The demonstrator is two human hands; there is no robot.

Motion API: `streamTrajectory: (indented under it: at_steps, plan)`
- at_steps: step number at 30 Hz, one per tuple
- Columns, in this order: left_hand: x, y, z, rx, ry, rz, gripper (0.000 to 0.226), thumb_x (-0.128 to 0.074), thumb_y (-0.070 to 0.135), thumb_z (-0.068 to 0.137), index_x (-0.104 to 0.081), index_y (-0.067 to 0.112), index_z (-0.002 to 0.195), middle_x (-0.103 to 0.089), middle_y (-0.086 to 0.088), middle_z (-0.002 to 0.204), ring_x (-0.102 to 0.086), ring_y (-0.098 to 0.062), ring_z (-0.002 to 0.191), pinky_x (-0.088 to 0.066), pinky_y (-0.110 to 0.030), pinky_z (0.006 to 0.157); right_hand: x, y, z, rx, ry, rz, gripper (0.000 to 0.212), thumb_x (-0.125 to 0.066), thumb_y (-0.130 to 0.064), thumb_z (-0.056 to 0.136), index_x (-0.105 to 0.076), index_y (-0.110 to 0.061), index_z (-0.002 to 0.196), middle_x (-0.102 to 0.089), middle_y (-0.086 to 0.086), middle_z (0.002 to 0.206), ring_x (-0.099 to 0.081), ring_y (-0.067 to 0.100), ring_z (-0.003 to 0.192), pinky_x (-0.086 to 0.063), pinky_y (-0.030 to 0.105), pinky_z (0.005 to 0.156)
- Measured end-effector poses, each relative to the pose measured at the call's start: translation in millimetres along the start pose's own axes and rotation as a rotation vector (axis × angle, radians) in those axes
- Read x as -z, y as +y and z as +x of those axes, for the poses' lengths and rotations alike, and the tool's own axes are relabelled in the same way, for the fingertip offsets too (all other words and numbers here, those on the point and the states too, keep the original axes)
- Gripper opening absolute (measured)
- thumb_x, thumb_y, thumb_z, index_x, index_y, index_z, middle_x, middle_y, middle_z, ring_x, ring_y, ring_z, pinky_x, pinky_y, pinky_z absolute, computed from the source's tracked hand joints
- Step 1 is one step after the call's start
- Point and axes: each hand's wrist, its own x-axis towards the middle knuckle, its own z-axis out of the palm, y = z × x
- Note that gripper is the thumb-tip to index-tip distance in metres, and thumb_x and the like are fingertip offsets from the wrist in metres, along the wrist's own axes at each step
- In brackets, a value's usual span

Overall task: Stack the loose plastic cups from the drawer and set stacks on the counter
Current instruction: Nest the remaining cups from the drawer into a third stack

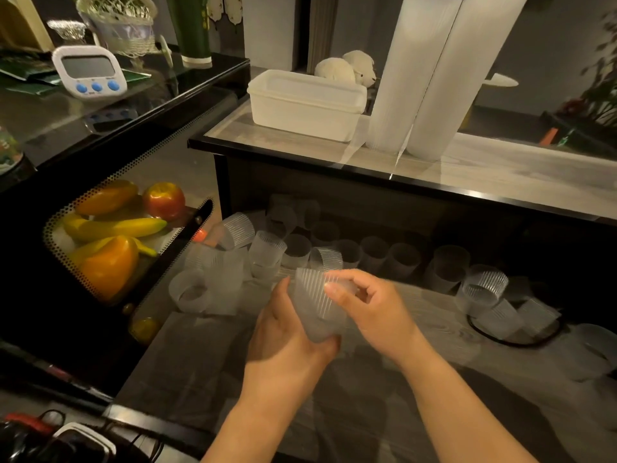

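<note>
Here both hands [290, 332] [370, 305] hold ribbed cups [317, 305] over drawer [417, 379].

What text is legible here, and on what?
None is readable.
Timer: display blank, marks above its blue buttons too small to read.
Green packets behind it: print blurred.
Container at the left edge: label blurred.
Ribbed cups, white tub: no print visible.

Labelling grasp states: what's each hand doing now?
Left hand: grips the translucent ribbed plastic cup from below.
Right hand: pinches the same cup's upper end.
</note>
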Motion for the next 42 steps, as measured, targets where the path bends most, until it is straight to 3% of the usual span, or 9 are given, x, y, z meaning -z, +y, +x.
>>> streamTrajectory:
  at_steps: [5,14,20,23,25,28,31,34,42]
  plan:
    - [-1,-4,3,0.046,0.017,-0.018,0.107,-0.079,0.051,0.057,-0.016,0.037,0.142,-0.052,0.007,0.123,-0.055,-0.014,0.108,-0.053,-0.037,0.088,-7,5,1,0.011,0.007,-0.035,0.021,-0.066,-0.051,0.081,-0.067,-0.049,0.103,-0.062,-0.020,0.125,-0.052,-0.007,0.119,-0.044,0.014,0.095]
    - [-5,-4,13,0.097,0.011,-0.009,0.108,-0.078,0.052,0.064,-0.013,0.031,0.148,-0.051,0.002,0.133,-0.056,-0.018,0.114,-0.050,-0.032,0.090,-13,8,7,0.032,-0.018,-0.037,0.021,-0.063,-0.060,0.076,-0.069,-0.050,0.093,-0.057,-0.023,0.128,-0.050,-0.011,0.119,-0.044,0.015,0.093]
    - [1,-6,17,0.020,0.009,0.018,0.100,-0.072,0.051,0.073,-0.010,0.034,0.149,-0.055,-0.003,0.130,-0.058,-0.023,0.111,-0.045,-0.027,0.083,-20,16,1,0.143,-0.204,-0.191,0.059,-0.027,-0.079,0.087,-0.056,-0.046,0.126,-0.054,-0.021,0.131,-0.043,-0.013,0.127,-0.033,0.005,0.101]
    - [0,-14,21,0.039,-0.003,0.067,0.091,-0.075,0.052,0.071,-0.021,0.035,0.142,-0.059,-0.004,0.118,-0.059,-0.024,0.104,-0.044,-0.029,0.079,-18,24,13,0.012,-0.277,-0.037,0.056,-0.022,-0.079,0.088,-0.061,-0.050,0.117,-0.064,-0.024,0.120,-0.052,-0.009,0.120,-0.038,0.014,0.104]
    - [0,-17,23,0.052,-0.009,0.067,0.083,-0.077,0.049,0.072,-0.027,0.034,0.137,-0.057,-0.003,0.118,-0.056,-0.022,0.103,-0.043,-0.029,0.080,-17,38,34,-0.092,-0.104,0.056,0.052,-0.026,-0.075,0.087,-0.069,-0.051,0.105,-0.073,-0.015,0.106,-0.063,0.000,0.109,-0.046,0.028,0.101]
    - [-1,-20,24,0.081,-0.014,0.046,0.079,-0.078,0.048,0.071,-0.027,0.035,0.130,-0.053,-0.001,0.119,-0.054,-0.020,0.101,-0.045,-0.030,0.082,-13,56,71,-0.205,0.129,-0.340,0.037,-0.045,-0.055,0.095,-0.064,-0.038,0.122,-0.065,-0.003,0.123,-0.062,0.011,0.106,-0.047,0.026,0.090]
    - [-3,-22,24,0.099,-0.001,0.041,0.076,-0.080,0.046,0.070,-0.028,0.033,0.123,-0.052,-0.001,0.121,-0.055,-0.022,0.105,-0.044,-0.027,0.080,-13,72,98,-0.271,0.019,-0.646,0.046,-0.050,-0.033,0.100,-0.042,-0.036,0.146,-0.029,0.005,0.157,-0.056,0.020,0.118,-0.044,0.026,0.089]
    - [-3,-23,27,0.105,0.008,0.048,0.072,-0.081,0.043,0.070,-0.027,0.032,0.116,-0.046,0.002,0.123,-0.052,-0.020,0.110,-0.041,-0.024,0.080,-23,86,123,-0.315,-0.128,-0.849,0.048,-0.051,-0.026,0.098,-0.043,-0.030,0.145,-0.009,0.003,0.164,-0.040,0.029,0.138,-0.044,0.037,0.103]
    - [0,-26,34,0.091,0.066,0.054,0.070,-0.081,0.041,0.070,-0.020,0.038,0.104,-0.043,0.006,0.119,-0.047,-0.012,0.100,-0.044,-0.025,0.076,-34,96,143,-0.284,-0.254,-1.198,0.057,-0.048,-0.013,0.096,-0.035,-0.019,0.151,-0.017,0.000,0.162,-0.033,0.030,0.135,-0.039,0.043,0.107]
